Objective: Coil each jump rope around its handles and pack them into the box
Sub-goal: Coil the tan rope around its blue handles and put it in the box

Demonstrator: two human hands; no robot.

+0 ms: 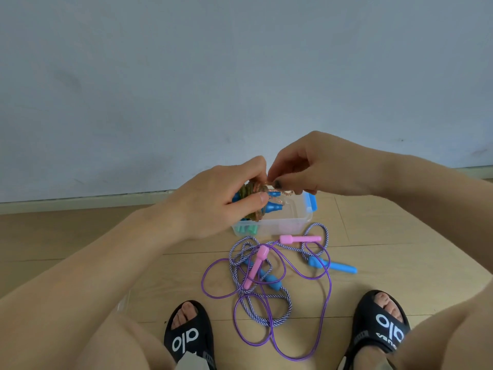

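My left hand [221,196] grips a bundle of blue handles wrapped in multicoloured braided rope [252,198], held above the clear plastic box [293,222]. My right hand [306,169] pinches the loose end of that rope beside the bundle. Green-handled items [246,230] lie inside the box at its near left corner. On the floor lie two loose ropes, tangled together: a thin purple one with pink handles [300,239] and a striped blue-white one with blue handles [333,265].
The box has a blue latch [312,202] on its far right side and stands close to the wall and skirting board [80,204]. My feet in black sandals [186,335] [384,324] frame the ropes on the wooden floor. A clear lid edge [124,303] shows by my left knee.
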